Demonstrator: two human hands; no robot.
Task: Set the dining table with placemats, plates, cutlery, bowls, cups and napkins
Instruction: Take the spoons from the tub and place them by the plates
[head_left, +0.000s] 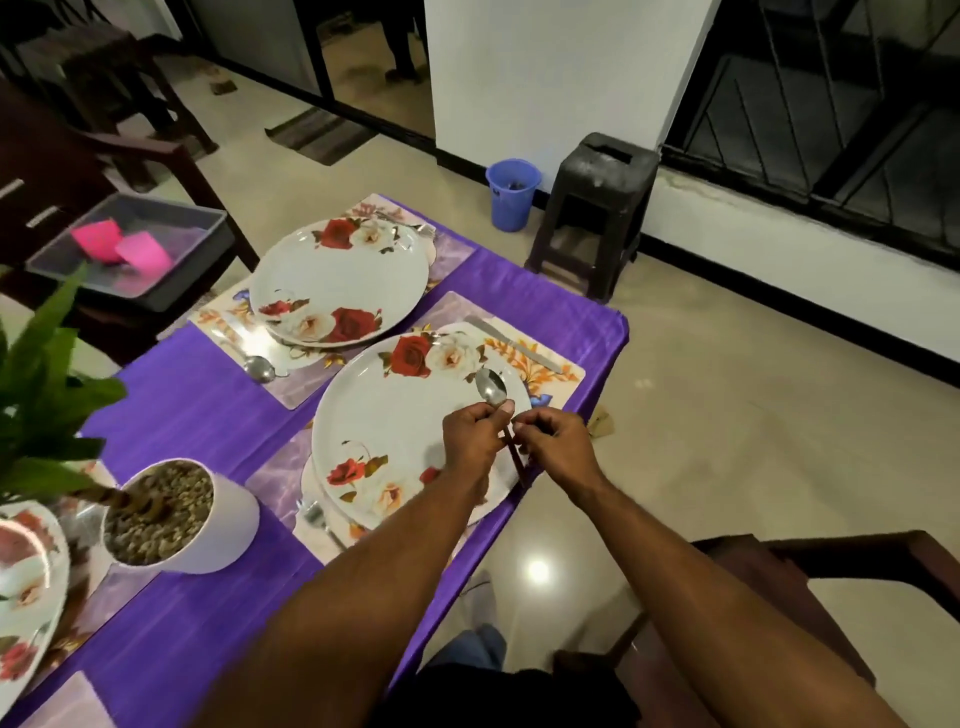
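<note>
Spoon (491, 388) pinched in left hand (475, 434) above rose-patterned plate (410, 431); right hand (553, 441) fingers curled beside it; no legible writing.

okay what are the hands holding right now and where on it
A spoon, held by its handle: the left hand grips just below the bowl, and the right hand pinches the handle beside it, over the near plate.

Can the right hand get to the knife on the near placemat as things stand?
Probably yes. The knife lies bare on the placemat just beyond the plate, nothing on it. The right hand hovers close by, but its fingers pinch the spoon with the left hand, so it must let go first.
</note>
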